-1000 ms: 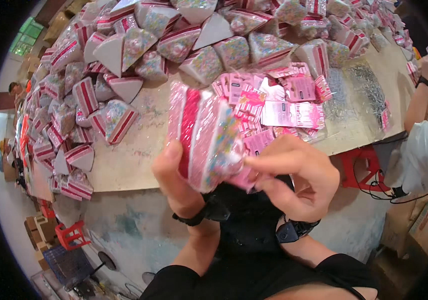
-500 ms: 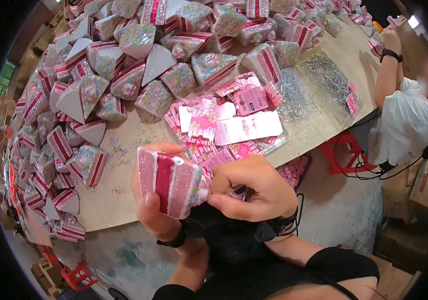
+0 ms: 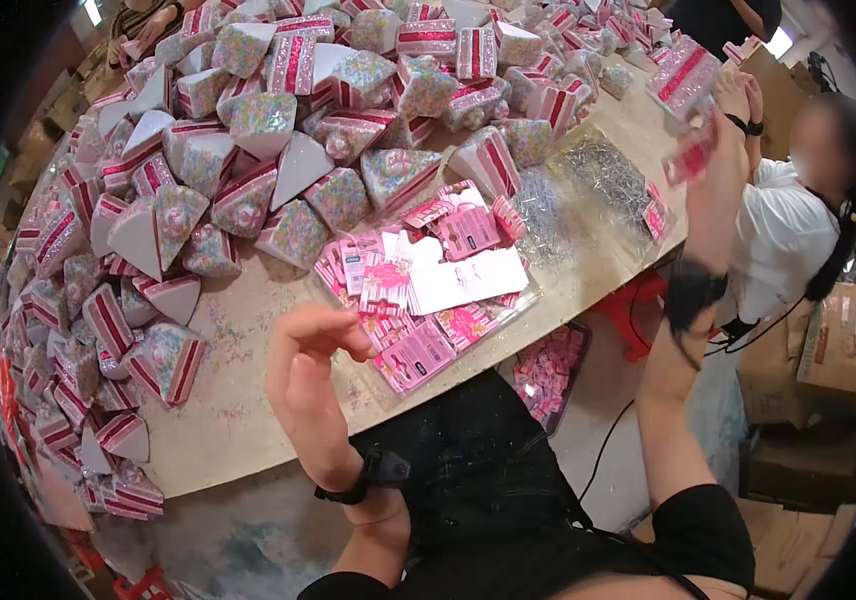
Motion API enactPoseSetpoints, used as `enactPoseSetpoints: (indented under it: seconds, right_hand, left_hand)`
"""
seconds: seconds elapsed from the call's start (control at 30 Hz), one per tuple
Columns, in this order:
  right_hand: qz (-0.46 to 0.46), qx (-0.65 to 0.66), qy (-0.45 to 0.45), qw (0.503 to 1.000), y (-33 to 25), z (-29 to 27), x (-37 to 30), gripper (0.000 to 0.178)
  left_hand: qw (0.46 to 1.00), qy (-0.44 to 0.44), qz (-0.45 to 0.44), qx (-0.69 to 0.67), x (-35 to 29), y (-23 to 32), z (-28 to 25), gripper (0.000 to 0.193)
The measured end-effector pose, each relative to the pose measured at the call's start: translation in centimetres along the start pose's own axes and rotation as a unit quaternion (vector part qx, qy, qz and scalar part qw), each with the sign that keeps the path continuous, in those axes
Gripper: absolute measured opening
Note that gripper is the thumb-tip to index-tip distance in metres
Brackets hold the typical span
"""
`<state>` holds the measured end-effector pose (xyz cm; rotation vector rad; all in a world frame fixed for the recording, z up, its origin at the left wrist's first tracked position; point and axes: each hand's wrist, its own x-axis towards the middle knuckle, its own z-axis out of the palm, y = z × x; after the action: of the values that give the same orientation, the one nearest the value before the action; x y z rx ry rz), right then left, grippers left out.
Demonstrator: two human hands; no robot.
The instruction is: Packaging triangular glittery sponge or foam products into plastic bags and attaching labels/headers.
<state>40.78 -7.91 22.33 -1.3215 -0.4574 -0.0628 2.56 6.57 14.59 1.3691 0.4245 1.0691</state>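
Note:
My left hand (image 3: 313, 385) is raised over the table's front edge, fingers loosely bent and apart, with nothing in it. Stretched far to the right, my right hand (image 3: 716, 165) is smeared by motion and its fingers are hard to make out. A blurred pink-red piece (image 3: 690, 153) shows against its left side. Just beyond that is a glittery pink toy cake slice (image 3: 683, 78) with a dark pink middle layer; whether my hand touches it, I cannot tell. Pink printed cards (image 3: 418, 355) and a white card (image 3: 468, 280) lie in a clear tray beyond my left hand.
A big heap of cake slices (image 3: 263, 125) covers the table's (image 3: 248, 410) back and left. Metal pins (image 3: 608, 180) lie beside the cards. A co-worker in a white shirt (image 3: 783, 230) sits at the right, hands near my right one. Below the edge stands a bin of pink pieces (image 3: 551, 372).
My left hand has let go of the cake slice it held. My right hand has swung from beside it to the far right, and a slice now shows there.

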Motion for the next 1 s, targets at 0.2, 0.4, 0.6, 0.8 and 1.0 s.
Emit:
enactPoseSetpoints:
  seconds: [0.2,0.4,0.6,0.8,1.0]
  right_hand:
    - [-0.274,-0.358,-0.039,0.892,-2.5,4.3,-10.2,0.04]
    - [-0.021,-0.062,-0.591,0.804,-1.6,6.3,-29.6,0.068]
    - [0.176,0.054,-0.551,0.814,0.7,7.6,-36.7,0.086]
    - [0.087,0.033,-0.577,0.811,2.7,7.3,-36.0,0.049]
    - [0.062,0.041,-0.538,0.84,3.4,7.0,-35.9,0.044]
  left_hand:
    - [0.996,0.083,0.019,-0.039,-0.2,0.9,-0.9,0.039]
    - [0.979,0.171,0.003,-0.115,-0.6,0.5,-1.7,0.029]
    - [0.961,0.192,0.08,-0.182,-0.4,1.1,-2.0,0.026]
    - [0.94,0.228,0.126,-0.22,-0.7,1.3,-1.9,0.025]
    - [0.911,0.296,0.2,0.205,0.1,0.3,-0.2,0.014]
